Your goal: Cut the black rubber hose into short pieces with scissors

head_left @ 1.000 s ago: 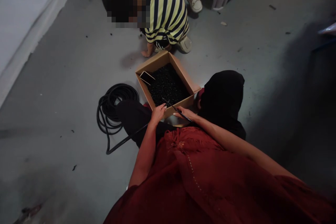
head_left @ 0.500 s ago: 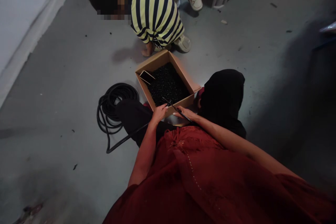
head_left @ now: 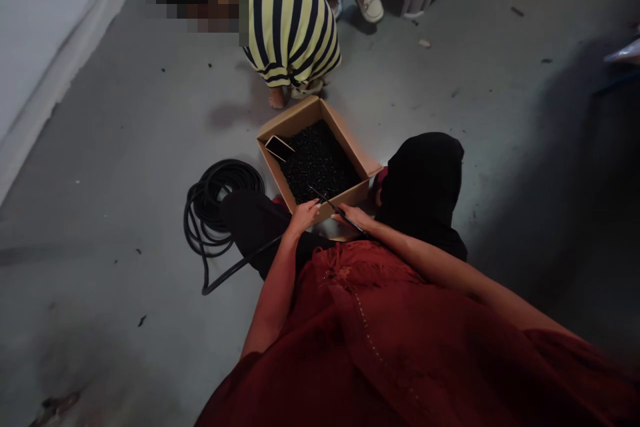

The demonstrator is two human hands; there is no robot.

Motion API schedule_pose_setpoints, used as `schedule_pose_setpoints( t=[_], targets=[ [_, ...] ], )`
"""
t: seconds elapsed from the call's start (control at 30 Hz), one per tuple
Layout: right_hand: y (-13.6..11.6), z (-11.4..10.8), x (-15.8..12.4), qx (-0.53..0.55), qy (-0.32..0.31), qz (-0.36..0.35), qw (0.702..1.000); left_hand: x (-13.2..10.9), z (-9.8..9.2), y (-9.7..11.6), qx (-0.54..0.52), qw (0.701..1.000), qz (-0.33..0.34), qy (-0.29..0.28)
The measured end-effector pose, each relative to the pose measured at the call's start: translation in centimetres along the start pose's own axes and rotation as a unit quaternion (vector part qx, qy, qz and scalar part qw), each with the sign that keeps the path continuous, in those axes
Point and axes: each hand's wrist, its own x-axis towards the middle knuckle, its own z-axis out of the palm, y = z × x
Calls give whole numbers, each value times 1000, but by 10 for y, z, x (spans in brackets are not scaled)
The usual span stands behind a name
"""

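Black hose [head_left: 203,200] lies coiled on the floor [head_left: 125,180] beside your left knee [head_left: 247,217]; one length leaves the coil, bends, then slants up and right under your left forearm [head_left: 273,307]. Its end looks to be in your left hand [head_left: 304,215], fingers closed on it, though the stretch from forearm to fingers is hidden. So hose trails left and back from those fingers, a short dark tip seeming to show past them at the near wall of the cardboard box [head_left: 345,137]. Left hand is nearer. Your right hand [head_left: 356,217] has fingers curled round a scissors-like tool [head_left: 329,201], long axis pointing up-left, crossing just ahead of your left fingertips. Can't tell blade spread or whether they touch hose. Black pieces [head_left: 320,153] lie in the box beyond both hands.
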Motion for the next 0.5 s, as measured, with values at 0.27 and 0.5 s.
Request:
schedule_pose_setpoints(
  t=[0.27,0.5],
  targets=[
    [0,-1,-1,-19,12,-4,1000,1,0,-3,-40,999,5,-17],
    [1,-1,0,-28,19,4,999,0,1,3,-44,998,0,-39]
  ],
)
